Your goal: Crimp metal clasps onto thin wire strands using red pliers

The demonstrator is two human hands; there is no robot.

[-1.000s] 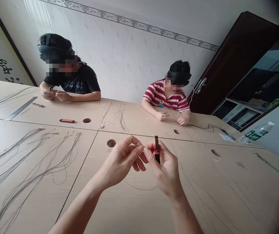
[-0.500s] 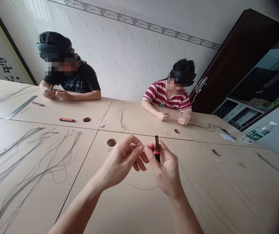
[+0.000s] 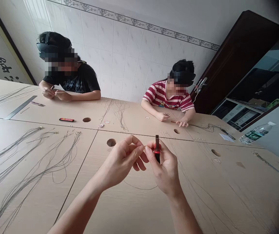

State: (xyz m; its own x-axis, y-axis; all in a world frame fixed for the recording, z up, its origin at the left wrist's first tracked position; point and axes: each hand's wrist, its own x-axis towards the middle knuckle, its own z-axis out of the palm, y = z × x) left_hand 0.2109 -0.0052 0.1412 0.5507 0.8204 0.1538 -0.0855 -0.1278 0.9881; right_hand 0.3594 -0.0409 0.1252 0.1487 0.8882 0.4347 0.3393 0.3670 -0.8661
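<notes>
My left hand [image 3: 126, 154] is raised over the table, thumb and forefinger pinched together on the end of a thin cord, the other fingers loosely curled. Its fingertips meet those of my right hand [image 3: 165, 165], whose thumb and forefinger pinch at the same spot; a tiny pale piece there is too small to name. My right hand also holds red-and-black pliers [image 3: 157, 148] in its palm, dark jaws pointing up. Below both hands hangs a curve of the thin dark cord [image 3: 141, 188]. Cord ends between the fingers are mostly hidden.
Bundles of dark cords [image 3: 63, 162] with small metal ends lie left on the table [image 3: 120, 214]. Two people work across from me. A black-and-red marker-like item [image 3: 66, 119], a steel ruler [image 3: 19, 108], a round hole [image 3: 111, 142] and a water bottle [image 3: 258, 132] are around.
My hands stay nearly still, pinched together at the same place. Across the table, the right-hand person's hand has shifted slightly and its fingers have spread.
</notes>
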